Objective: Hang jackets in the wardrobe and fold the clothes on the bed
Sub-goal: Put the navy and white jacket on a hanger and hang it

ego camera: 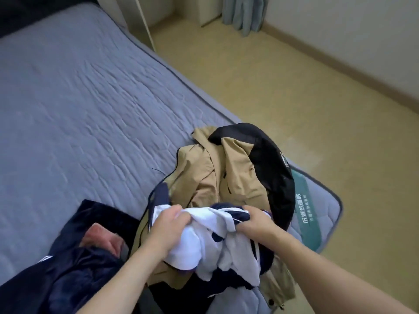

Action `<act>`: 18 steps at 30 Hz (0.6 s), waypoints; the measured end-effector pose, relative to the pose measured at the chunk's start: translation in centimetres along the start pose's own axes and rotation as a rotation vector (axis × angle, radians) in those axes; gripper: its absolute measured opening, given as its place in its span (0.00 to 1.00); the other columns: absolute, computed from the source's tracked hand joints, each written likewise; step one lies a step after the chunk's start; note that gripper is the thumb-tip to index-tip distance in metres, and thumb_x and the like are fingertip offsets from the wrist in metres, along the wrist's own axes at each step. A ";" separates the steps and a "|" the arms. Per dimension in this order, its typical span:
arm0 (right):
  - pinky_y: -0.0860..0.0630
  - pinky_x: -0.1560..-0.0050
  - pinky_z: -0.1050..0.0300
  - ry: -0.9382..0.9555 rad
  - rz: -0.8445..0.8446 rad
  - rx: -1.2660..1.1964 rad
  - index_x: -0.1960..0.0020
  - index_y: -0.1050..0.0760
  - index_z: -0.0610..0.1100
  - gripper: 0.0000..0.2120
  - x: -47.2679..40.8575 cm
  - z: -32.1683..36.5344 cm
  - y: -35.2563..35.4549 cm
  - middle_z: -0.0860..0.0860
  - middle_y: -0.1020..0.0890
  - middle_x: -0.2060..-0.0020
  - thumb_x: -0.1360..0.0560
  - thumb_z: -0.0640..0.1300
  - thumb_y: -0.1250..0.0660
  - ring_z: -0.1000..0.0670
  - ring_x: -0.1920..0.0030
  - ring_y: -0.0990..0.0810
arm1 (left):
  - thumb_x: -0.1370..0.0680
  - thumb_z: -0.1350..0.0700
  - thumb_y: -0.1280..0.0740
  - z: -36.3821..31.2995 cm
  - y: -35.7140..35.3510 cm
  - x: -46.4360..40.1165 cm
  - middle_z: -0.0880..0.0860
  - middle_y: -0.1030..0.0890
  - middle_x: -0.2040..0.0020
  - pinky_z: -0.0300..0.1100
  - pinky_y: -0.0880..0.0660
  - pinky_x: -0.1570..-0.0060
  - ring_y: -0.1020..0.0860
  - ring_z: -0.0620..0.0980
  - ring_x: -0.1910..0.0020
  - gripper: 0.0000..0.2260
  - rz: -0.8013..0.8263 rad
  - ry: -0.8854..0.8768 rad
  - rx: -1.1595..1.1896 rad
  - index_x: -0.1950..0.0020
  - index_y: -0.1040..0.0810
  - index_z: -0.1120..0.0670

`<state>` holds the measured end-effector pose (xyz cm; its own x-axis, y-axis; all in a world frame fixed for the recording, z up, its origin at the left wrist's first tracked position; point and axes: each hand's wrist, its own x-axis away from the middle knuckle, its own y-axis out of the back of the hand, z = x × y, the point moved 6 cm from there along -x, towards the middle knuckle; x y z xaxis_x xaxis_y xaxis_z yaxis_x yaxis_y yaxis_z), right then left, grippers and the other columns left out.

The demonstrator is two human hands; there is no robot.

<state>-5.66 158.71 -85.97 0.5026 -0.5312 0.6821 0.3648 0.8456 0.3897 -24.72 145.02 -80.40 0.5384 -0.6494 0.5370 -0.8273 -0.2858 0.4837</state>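
Both hands' fingers, left hand (166, 232), right hand (256, 223), bunching white-and-navy garment (215, 241); tan-black jacket (226, 173), mattress (90, 98) label unreadable

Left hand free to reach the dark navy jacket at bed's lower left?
Probably not yet: the left hand grips the white-and-navy garment, as does the right hand. The dark navy jacket lies uncovered beside it.

From my feed, the only print I can make out sits on a teal label (306, 214) at the mattress (68, 98) corner: large white Chinese characters, roughly "沉浸式睡眠", with a smaller line beside them too small to read
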 end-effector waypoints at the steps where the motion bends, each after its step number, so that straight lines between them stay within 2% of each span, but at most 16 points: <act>1: 0.19 0.49 0.52 0.019 0.051 -0.134 0.51 0.19 0.51 0.12 2.4 3.2 0.9 0.54 0.15 0.57 0.35 0.47 0.29 0.51 0.52 0.17 | 0.36 0.49 0.37 -1.9 2.4 1.5 0.50 0.31 0.68 0.46 0.35 0.62 0.31 0.49 0.64 0.10 -0.059 0.038 0.178 0.68 0.33 0.54; 4: 0.21 0.47 0.44 0.114 0.135 -0.363 0.50 0.17 0.49 0.15 10.5 13.7 3.9 0.44 0.14 0.55 0.36 0.38 0.31 0.46 0.54 0.15 | 0.30 0.56 0.33 -8.4 9.8 7.7 0.56 0.23 0.63 0.45 0.28 0.58 0.25 0.50 0.62 0.05 -0.140 0.108 0.638 0.59 0.23 0.57; 6: 0.21 0.47 0.45 0.215 0.149 -0.403 0.50 0.17 0.50 0.15 15.9 21.1 5.8 0.42 0.15 0.54 0.33 0.37 0.32 0.46 0.55 0.16 | 0.25 0.61 0.34 -13.5 15.6 12.6 0.56 0.21 0.63 0.43 0.25 0.60 0.22 0.51 0.64 0.02 -0.194 0.053 0.749 0.56 0.22 0.58; 8: 0.21 0.47 0.47 0.382 0.182 -0.354 0.47 0.18 0.50 0.14 20.6 27.5 7.0 0.44 0.15 0.51 0.29 0.39 0.32 0.47 0.52 0.16 | 0.22 0.64 0.37 -17.8 21.7 17.6 0.54 0.21 0.64 0.39 0.23 0.64 0.22 0.49 0.65 0.05 -0.275 -0.060 0.774 0.55 0.24 0.58; 10: 0.21 0.47 0.50 0.482 0.210 -0.246 0.45 0.19 0.52 0.12 25.7 33.3 7.0 0.49 0.15 0.51 0.28 0.46 0.29 0.50 0.50 0.16 | 0.22 0.64 0.39 -21.4 28.7 24.0 0.54 0.23 0.61 0.36 0.23 0.64 0.22 0.47 0.63 0.04 -0.383 -0.175 0.770 0.53 0.25 0.59; 12: 0.20 0.47 0.51 0.517 0.252 -0.099 0.47 0.21 0.54 0.13 29.8 37.1 5.6 0.54 0.15 0.53 0.30 0.51 0.25 0.53 0.51 0.16 | 0.23 0.59 0.37 -23.6 34.9 30.3 0.57 0.21 0.54 0.41 0.21 0.52 0.20 0.49 0.54 0.07 -0.460 -0.272 0.779 0.51 0.23 0.61; 14: 0.20 0.46 0.48 0.502 0.284 0.059 0.50 0.20 0.52 0.15 33.2 39.9 3.1 0.53 0.14 0.55 0.34 0.55 0.25 0.52 0.53 0.15 | 0.25 0.54 0.34 -24.3 39.8 35.8 0.62 0.21 0.45 0.50 0.24 0.41 0.20 0.55 0.45 0.17 -0.510 -0.335 0.826 0.44 0.22 0.66; 16: 0.21 0.44 0.43 0.496 0.307 0.019 0.50 0.18 0.46 0.17 35.9 42.9 0.2 0.48 0.14 0.55 0.34 0.54 0.27 0.46 0.53 0.15 | 0.25 0.56 0.34 -23.6 44.2 41.3 0.60 0.22 0.48 0.50 0.24 0.45 0.21 0.55 0.48 0.15 -0.588 -0.392 0.866 0.43 0.22 0.63; 18: 0.21 0.44 0.43 0.540 0.336 -0.081 0.48 0.18 0.40 0.14 39.4 46.9 -3.0 0.43 0.14 0.54 0.30 0.48 0.28 0.40 0.53 0.15 | 0.24 0.58 0.35 -21.1 48.3 46.4 0.57 0.21 0.52 0.48 0.23 0.50 0.21 0.53 0.52 0.08 -0.695 -0.421 0.875 0.49 0.21 0.60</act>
<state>-23.76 137.75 -31.24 0.9161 -0.2076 0.3431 0.1662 0.9752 0.1462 -36.30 115.96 -17.59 0.9541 -0.2994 -0.0014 -0.2966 -0.9444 -0.1419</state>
